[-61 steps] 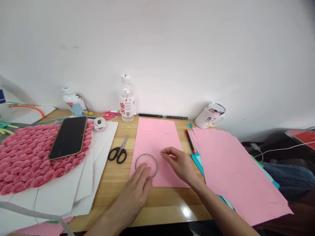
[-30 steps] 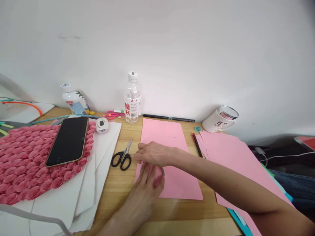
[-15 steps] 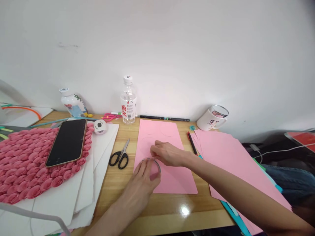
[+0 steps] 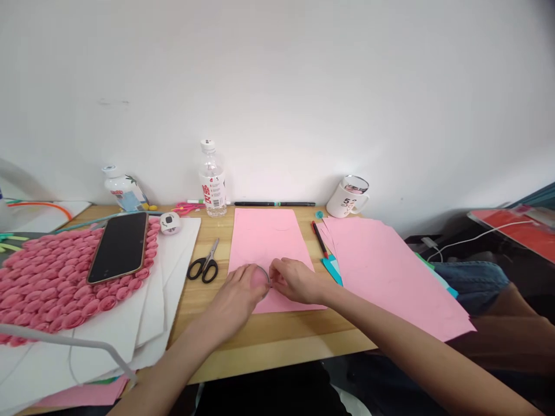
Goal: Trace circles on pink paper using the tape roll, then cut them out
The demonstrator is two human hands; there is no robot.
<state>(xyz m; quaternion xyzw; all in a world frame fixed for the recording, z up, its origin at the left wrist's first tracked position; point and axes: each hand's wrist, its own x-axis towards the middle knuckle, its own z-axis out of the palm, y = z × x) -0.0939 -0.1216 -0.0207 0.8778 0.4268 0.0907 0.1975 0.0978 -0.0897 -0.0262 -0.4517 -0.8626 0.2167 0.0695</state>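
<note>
A pink sheet of paper (image 4: 260, 234) lies on the wooden table, with a faint drawn circle line near its top. My left hand (image 4: 234, 293) presses a thin round ring (image 4: 267, 275) onto the lower part of the sheet, its fingers curled round the rim. Pink paper shows through the ring's middle. Against the right side of the ring, my right hand (image 4: 298, 280) is closed in a pinch. Whatever its fingertips hold is hidden.
Black-handled scissors (image 4: 204, 267) lie left of the sheet. Farther left are a phone (image 4: 119, 248) on pink paper roses (image 4: 56, 283). Behind stand a water bottle (image 4: 213, 185) and a mug (image 4: 347, 199). A pen (image 4: 319, 240) and more pink paper (image 4: 385, 271) are at right.
My right hand has moved round the ring, from its top edge to its right side. My left hand stays on the ring. The whole view has shifted.
</note>
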